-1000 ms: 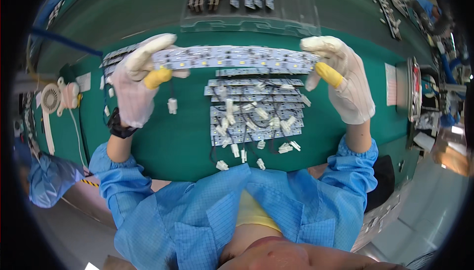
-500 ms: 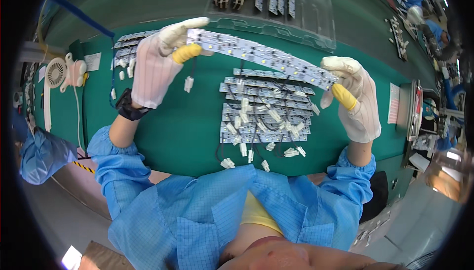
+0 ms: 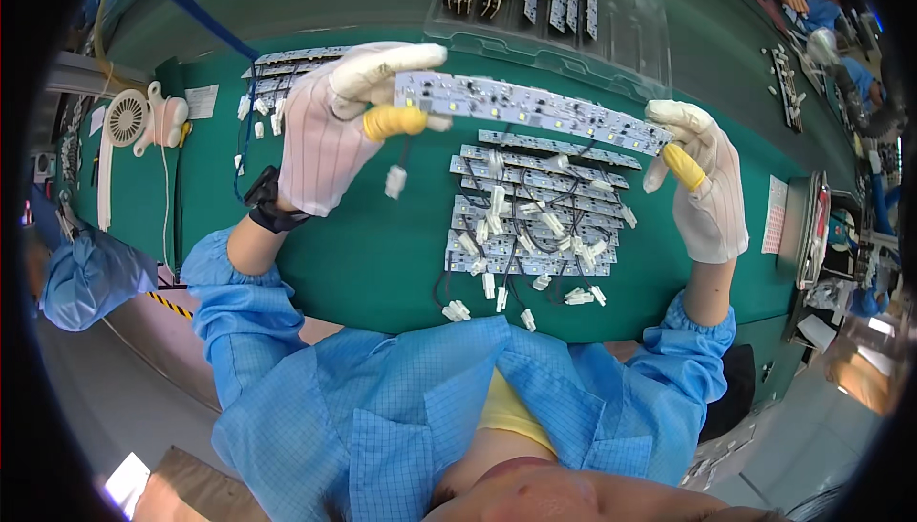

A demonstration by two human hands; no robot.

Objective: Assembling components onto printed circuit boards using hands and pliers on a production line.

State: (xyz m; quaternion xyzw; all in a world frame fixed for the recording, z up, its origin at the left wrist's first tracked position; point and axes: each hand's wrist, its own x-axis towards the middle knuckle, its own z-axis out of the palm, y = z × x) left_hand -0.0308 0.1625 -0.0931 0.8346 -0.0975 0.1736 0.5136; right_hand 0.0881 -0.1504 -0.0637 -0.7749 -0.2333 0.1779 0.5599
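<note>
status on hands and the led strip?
Left hand and right hand each grip one end of the long LED strip board, held above the green table. White connector dangles from its left end. Stack of boards below; nothing blocking.

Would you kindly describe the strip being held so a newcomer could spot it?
Over the green table, above the stack of strips, it is the long white LED strip spanning left hand to right hand. Only it is lifted, a white plug dangling.

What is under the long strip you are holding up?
Below the strip held by the left hand and right hand, a stack of strips with white plugs lies on the green table. The stack's far edge is partly hidden.
</note>
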